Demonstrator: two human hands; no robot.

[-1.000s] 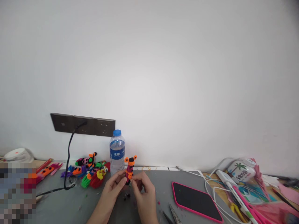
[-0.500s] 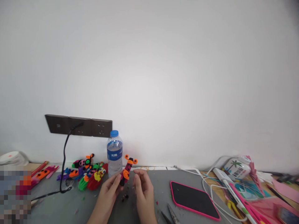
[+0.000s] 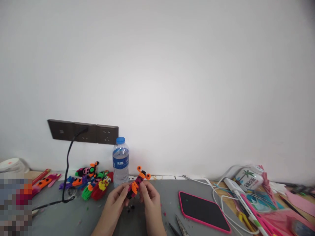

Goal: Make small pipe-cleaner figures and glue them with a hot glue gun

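Several fuzzy figures (image 3: pixel 86 181): heaped lower left, beside the black cable (image 3: pixel 67 170).
Bottle (image 3: pixel 120 163): standing upright, lower left of centre, blue-capped.
Left hand (image 3: pixel 114 200): thumb and fingers clamped on the lower end of the toy (image 3: pixel 136 184).
Toy: orange and magenta, bottom centre of my view, leaning right.
Right hand (image 3: pixel 150 200): thumb and fingers at the toy's right side; I can't tell whether they pinch it.
Phone (image 3: pixel 203 211): lying flat, lower right, pink-edged.
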